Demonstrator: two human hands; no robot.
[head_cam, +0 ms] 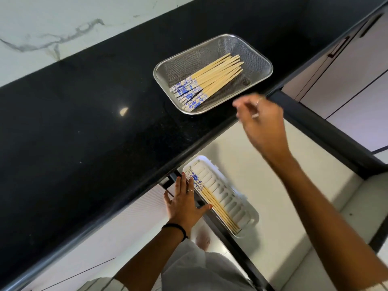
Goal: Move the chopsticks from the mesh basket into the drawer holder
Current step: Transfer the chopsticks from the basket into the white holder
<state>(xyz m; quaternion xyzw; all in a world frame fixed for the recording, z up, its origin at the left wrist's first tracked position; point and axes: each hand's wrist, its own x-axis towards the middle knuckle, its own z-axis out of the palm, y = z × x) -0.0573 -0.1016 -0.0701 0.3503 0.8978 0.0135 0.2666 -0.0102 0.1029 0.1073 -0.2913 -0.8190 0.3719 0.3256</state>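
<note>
Several wooden chopsticks (210,80) with blue-and-white patterned ends lie in a steel mesh basket (260,59) on the black countertop. Below, in the pulled-out drawer, a white slotted holder (235,198) carries a few more chopsticks (212,200) along its left side. My right hand (262,124) hovers just in front of the basket's near rim, blurred, fingers spread, nothing in it. My left hand (184,202) lies flat with fingers apart on the drawer's dark left edge beside the holder.
The black countertop (94,122) runs diagonally, with a marble wall (52,28) behind it. The drawer (283,175) has a pale floor and dark frame. Cabinet fronts (346,70) stand at the right. My white garment shows at the bottom.
</note>
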